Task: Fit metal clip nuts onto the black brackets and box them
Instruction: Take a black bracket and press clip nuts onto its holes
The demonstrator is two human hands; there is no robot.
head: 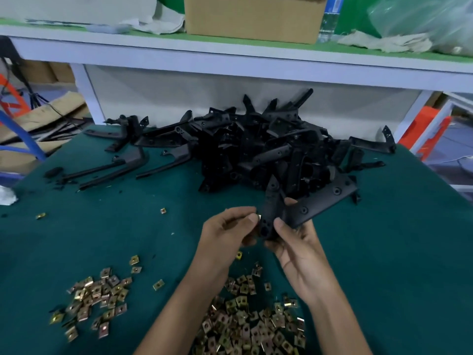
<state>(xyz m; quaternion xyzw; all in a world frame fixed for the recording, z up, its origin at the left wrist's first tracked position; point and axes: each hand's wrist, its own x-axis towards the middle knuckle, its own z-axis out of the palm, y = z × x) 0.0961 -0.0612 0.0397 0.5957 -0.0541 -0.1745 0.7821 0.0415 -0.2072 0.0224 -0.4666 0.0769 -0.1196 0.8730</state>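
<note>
My right hand [299, 249] grips a black bracket [314, 201] above the green table, fingers curled round its narrow lower end. My left hand [227, 229] pinches a small metal clip nut [259, 217] between thumb and fingers and holds it against the bracket's left edge. A big pile of black brackets [256, 147] lies just behind the hands. Loose brass-coloured clip nuts lie in two heaps, one at the near left [94, 298] and one below my forearms [250, 326].
A few long black brackets [107, 170] lie apart on the left of the green table [384, 252]. Single clip nuts [163, 210] are scattered about. A white shelf [230, 60] spans the back, bearing a cardboard box [253, 19] and rags.
</note>
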